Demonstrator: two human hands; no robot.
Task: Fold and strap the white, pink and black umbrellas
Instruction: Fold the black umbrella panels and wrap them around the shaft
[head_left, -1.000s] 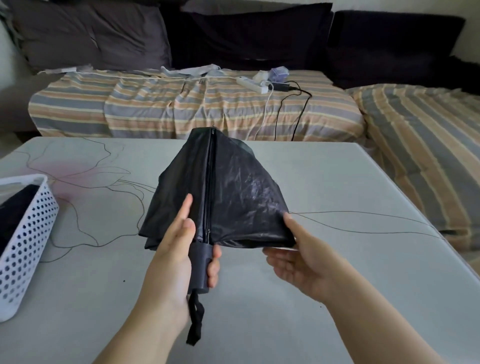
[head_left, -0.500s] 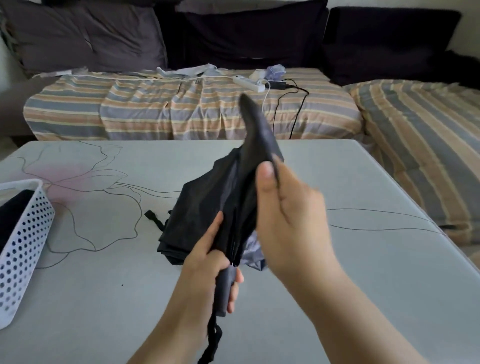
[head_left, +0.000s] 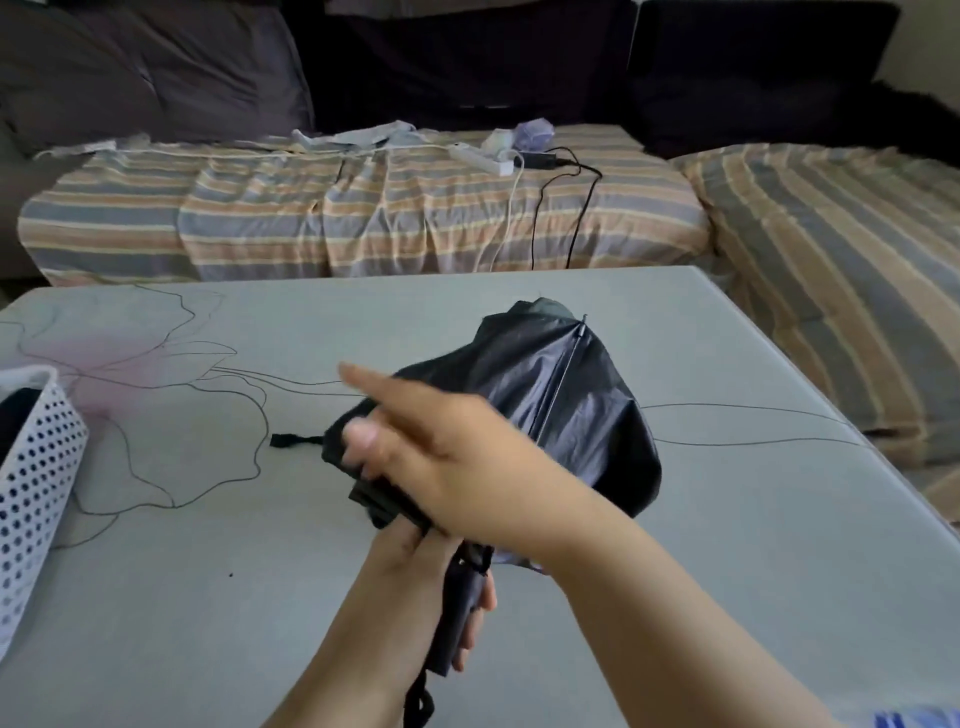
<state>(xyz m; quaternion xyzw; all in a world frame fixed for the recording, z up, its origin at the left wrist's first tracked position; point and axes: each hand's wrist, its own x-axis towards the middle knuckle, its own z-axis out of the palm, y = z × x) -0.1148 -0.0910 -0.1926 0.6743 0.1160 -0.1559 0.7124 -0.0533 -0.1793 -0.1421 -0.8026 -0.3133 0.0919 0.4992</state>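
Observation:
The black umbrella (head_left: 576, 415) lies half gathered over the grey table (head_left: 208, 597), its canopy loose and bulging to the right. My left hand (head_left: 405, 561) grips its dark handle (head_left: 457, 623) near the bottom centre. My right hand (head_left: 467, 457) crosses over to the left, thumb and lower fingers pinching folded canopy fabric, index finger sticking out straight. The umbrella's closing strap (head_left: 291, 440) trails flat on the table to the left. A wrist loop (head_left: 418, 701) hangs below the handle. No white or pink umbrella is in view.
A white perforated basket (head_left: 36, 467) with something dark inside stands at the table's left edge. Behind the table is a sofa under a striped cover (head_left: 363, 223), with a power strip (head_left: 483, 158) and cables on it.
My right hand has swept the canopy fold from upright down and to the left across the umbrella. The left hand kept hold of the handle and shifted slightly right.

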